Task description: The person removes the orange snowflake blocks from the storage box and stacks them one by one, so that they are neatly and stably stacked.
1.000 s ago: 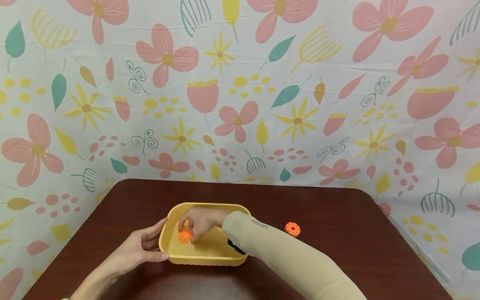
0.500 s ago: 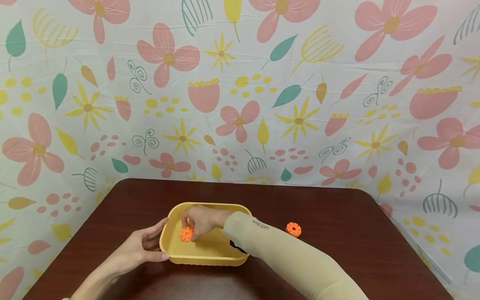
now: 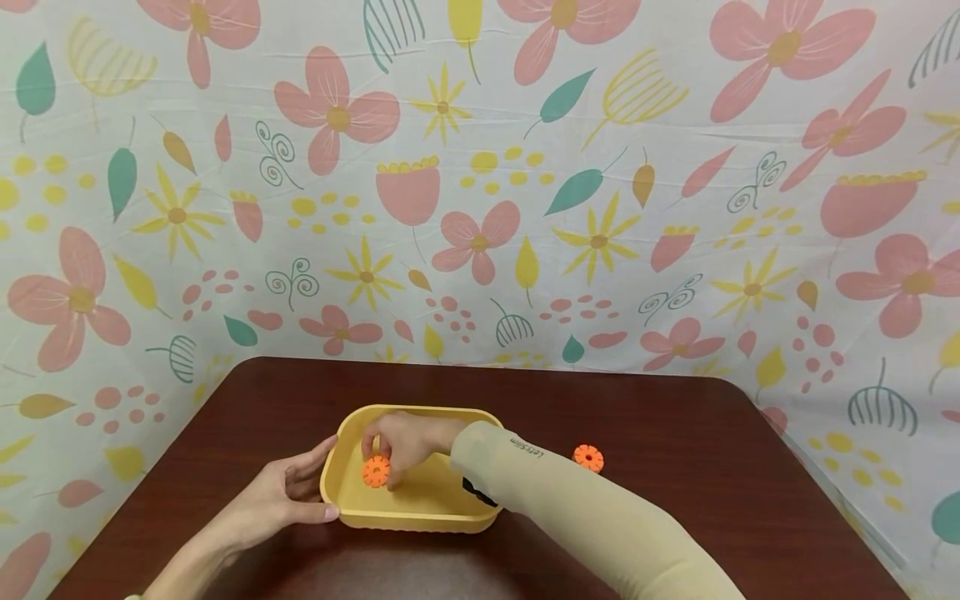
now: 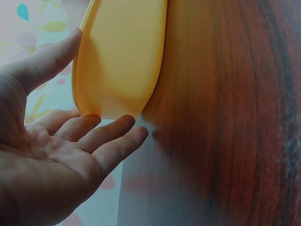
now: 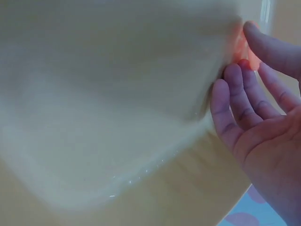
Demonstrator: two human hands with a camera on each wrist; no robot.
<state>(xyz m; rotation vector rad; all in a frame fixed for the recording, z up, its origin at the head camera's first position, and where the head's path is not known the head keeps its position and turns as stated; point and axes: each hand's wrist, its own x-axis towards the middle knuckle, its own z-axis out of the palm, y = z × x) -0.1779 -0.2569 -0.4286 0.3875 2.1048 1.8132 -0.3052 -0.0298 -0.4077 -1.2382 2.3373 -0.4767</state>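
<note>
In the head view, a yellow tray [image 3: 420,521] with rounded corners and raised sides sits on the table. My right hand [image 3: 408,442] reaches inside it and pinches an orange notched disc [image 3: 377,472] between thumb and fingers, its round face turned towards the head camera. The right wrist view shows the disc [image 5: 253,52] nearly edge-on at the thumb tip. My left hand [image 3: 262,500] touches the tray's left end, thumb at the front corner, fingers along the side. In the left wrist view its fingers [image 4: 115,134] are loosely extended against the yellow wall.
Another orange notched piece [image 3: 588,458] lies on the dark brown table [image 3: 645,417], right of the tray and beyond the right forearm. A flower-patterned cloth [image 3: 480,167] hangs behind the table and along its sides.
Inside the tray, the right hand has turned the orange disc from flatter to more upright and shifted it slightly right. The left hand stays at the tray's end.
</note>
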